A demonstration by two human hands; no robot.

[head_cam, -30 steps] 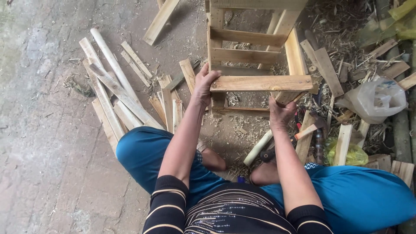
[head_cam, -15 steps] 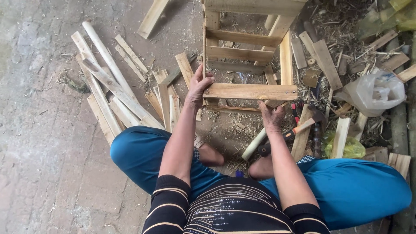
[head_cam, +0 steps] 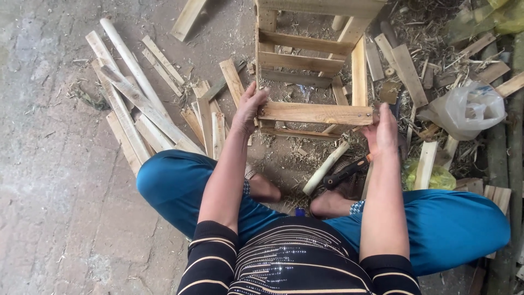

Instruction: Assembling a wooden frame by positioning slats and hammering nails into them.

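**Two hands on a wooden frame**

Both ends of the nearest slat of the wooden frame, standing on the floor, are being clamped by the left hand and right hand. Loose sticks are lying beside it.

slats left of frame, bag right

The wooden frame — pale, rough slats nailed ladder-like between two uprights — stands on the littered ground before the knees. Its nearest slat lies crosswise, gripped at both ends — nail heads dot its right end.
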